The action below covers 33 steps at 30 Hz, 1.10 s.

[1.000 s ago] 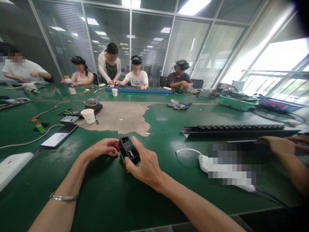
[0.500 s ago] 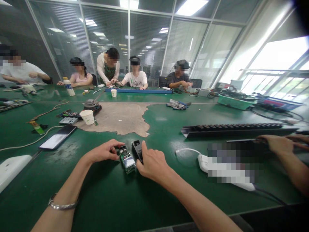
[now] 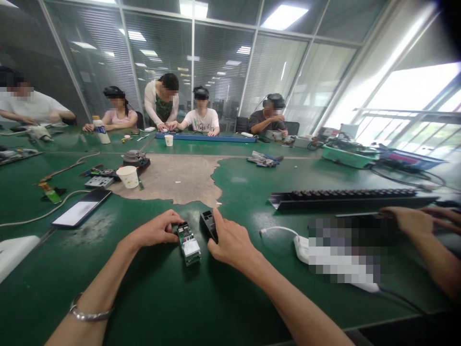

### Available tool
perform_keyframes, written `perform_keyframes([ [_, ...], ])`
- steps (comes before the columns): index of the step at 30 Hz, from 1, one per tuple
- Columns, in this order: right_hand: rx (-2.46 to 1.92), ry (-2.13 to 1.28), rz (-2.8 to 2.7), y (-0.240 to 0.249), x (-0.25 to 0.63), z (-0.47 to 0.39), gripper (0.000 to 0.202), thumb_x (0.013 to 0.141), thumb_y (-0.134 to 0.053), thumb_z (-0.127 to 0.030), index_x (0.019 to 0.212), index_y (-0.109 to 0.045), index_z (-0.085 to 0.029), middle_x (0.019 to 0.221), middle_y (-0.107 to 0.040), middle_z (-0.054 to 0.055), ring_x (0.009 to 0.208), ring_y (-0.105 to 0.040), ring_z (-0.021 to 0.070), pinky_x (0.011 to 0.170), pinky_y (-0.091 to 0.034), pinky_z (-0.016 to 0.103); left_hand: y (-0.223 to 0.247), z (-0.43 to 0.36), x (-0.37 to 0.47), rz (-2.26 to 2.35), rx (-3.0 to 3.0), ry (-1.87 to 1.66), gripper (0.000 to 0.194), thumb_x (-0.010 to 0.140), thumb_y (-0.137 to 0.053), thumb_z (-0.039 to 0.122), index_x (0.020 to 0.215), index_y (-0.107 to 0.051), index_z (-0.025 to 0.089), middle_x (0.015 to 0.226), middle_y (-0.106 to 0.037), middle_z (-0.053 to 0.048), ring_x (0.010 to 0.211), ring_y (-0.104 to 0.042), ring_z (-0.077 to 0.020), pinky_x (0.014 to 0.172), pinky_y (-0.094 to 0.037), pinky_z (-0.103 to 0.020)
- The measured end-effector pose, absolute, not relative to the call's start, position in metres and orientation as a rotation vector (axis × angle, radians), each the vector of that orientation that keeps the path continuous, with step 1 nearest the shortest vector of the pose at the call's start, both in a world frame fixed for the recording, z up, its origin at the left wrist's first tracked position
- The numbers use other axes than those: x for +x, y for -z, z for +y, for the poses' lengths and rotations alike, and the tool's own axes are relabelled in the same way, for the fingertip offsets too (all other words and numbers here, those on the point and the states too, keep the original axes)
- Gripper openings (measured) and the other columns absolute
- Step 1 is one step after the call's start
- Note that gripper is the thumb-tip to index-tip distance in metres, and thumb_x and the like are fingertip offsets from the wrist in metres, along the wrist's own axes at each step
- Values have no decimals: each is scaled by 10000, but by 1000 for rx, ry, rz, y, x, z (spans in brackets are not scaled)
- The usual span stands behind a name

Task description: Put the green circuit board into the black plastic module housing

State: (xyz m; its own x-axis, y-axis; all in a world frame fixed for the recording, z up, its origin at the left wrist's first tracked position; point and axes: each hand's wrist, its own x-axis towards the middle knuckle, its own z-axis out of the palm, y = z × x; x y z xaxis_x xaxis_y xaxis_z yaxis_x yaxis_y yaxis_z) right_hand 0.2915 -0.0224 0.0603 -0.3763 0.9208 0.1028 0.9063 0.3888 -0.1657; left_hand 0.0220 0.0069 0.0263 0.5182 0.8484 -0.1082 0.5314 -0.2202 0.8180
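A small green circuit board (image 3: 189, 244) carrying a pale block stands at the middle of the table's near side. My left hand (image 3: 158, 230) has its thumb and fingers closed on the board's far left edge. Just right of the board, my right hand (image 3: 232, 240) grips a black plastic casing (image 3: 207, 222), its index finger stretched along the top. The casing's far end shows slot-like openings; its near end is hidden by my hand. A narrow gap separates casing and board.
Left lie a phone (image 3: 82, 207), a white power strip (image 3: 16, 252) and a paper cup (image 3: 127, 177). To the right are a long black rail (image 3: 345, 199), a white charger lead (image 3: 277, 229) and another person's hands (image 3: 414, 221). Several people sit across the table.
My right hand and the black casing have shifted slightly right, away from the board. The board stays in my left hand. Across the table, the person at right has raised a hand toward the face.
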Motion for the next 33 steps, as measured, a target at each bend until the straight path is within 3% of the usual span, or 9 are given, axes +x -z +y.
perform_keyframes([
  [4,-1472,-268,-2198,-66,288,-22,441,888,-499,-369,1288,-505,-184,1042,-688,93,916,-655,241,792,-462,333,-24,8,19,1134,1852,-485,432,785,-701,331,1196,-600,242,1164,-468,-40,723,-528,-102,622,-486,-255],
  [11,-1097,-450,-2093,-71,273,-40,378,876,-570,-344,1220,-582,-188,1099,-690,69,936,-645,208,862,-482,325,-20,10,16,1061,1811,-534,397,772,-715,334,1142,-618,231,1149,-490,-39,697,-528,-92,595,-469,-235],
  [20,-1078,-394,-2198,-57,260,-54,502,872,-606,-415,1314,-509,-196,1122,-668,92,991,-637,246,886,-502,369,-20,10,16,1066,1819,-535,485,756,-708,290,1220,-575,244,1088,-470,-22,737,-523,-112,603,-456,-240],
  [26,-1062,-314,-2217,-48,260,-55,604,885,-577,-491,1375,-450,-161,1156,-647,127,1010,-632,263,882,-515,390,-22,12,11,992,1761,-496,505,752,-675,233,1242,-555,229,924,-548,2,733,-523,-125,622,-428,-236],
  [33,-1029,-263,-2229,-47,260,-57,579,872,-549,-405,1376,-439,-143,1022,-656,103,903,-630,235,822,-519,358,-27,6,9,871,1466,-616,724,781,-598,174,1467,-372,221,960,-591,-48,790,-550,-138,626,-448,-227],
])
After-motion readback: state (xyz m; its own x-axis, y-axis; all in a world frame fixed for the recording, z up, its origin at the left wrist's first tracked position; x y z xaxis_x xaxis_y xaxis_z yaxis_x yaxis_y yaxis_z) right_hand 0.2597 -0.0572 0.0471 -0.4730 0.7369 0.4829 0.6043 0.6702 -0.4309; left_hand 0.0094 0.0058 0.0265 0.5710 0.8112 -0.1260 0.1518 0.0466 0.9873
